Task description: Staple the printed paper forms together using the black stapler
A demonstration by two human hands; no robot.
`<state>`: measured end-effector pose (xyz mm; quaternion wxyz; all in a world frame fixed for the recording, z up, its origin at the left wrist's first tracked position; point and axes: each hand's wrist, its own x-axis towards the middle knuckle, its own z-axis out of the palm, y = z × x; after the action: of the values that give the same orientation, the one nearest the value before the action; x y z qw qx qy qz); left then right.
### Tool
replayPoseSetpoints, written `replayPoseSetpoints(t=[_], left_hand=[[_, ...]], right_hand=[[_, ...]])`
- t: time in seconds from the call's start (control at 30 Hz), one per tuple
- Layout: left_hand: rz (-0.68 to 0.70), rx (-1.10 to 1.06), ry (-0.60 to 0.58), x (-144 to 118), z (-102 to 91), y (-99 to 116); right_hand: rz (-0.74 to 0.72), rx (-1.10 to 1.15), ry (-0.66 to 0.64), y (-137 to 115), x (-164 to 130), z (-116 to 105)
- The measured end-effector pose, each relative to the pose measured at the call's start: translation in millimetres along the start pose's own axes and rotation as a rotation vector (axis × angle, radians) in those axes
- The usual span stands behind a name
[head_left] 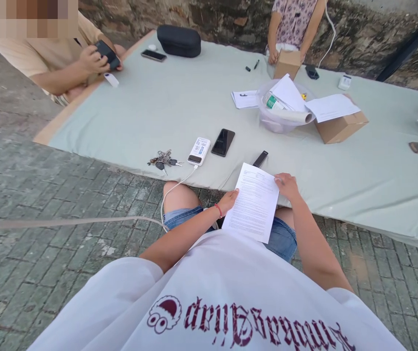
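A printed sheet of paper (255,202) lies tilted over my lap, held by both hands. My left hand (228,200) grips its left edge, and a red band circles that wrist. My right hand (286,185) pinches the upper right corner. Just beyond the sheet, on the pale green mat (180,107), lie a slim black device (260,158), a black phone (223,142) and a white power bank (199,151) with a white cable running toward me. A bunch of keys (164,159) lies left of the power bank.
A clear bag of papers (284,105) and a cardboard box (340,127) sit mid-mat. A person at far left holds a black device (107,53); another at the back holds a small box (287,63). A black case (179,40) and phone (153,55) lie far back. Brick paving surrounds the mat.
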<state>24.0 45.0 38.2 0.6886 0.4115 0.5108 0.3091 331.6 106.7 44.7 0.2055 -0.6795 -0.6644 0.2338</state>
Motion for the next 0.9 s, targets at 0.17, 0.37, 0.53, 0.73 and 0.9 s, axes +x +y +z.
replayPoseSetpoints(t=[0.17, 0.37, 0.53, 0.73, 0.9], left_hand=[[0.021, 0.049, -0.046, -7, 0.1, 10], [0.122, 0.036, -0.155, -16, 5.5, 26], [0.228, 0.077, -0.279, -21, 10.3, 45], [0.181, -0.016, -0.158, -11, 1.2, 33], [0.013, -0.145, -0.043, 1, 0.5, 5]], right_hand=[[0.126, 0.325, -0.186, 6, 7, -15], [0.144, 0.399, -0.136, -5, 4, -27], [-0.008, 0.464, -0.205, -25, 7, -51], [0.187, 0.737, -0.349, -4, 9, -65], [0.399, 0.947, -0.172, -2, -4, -28]])
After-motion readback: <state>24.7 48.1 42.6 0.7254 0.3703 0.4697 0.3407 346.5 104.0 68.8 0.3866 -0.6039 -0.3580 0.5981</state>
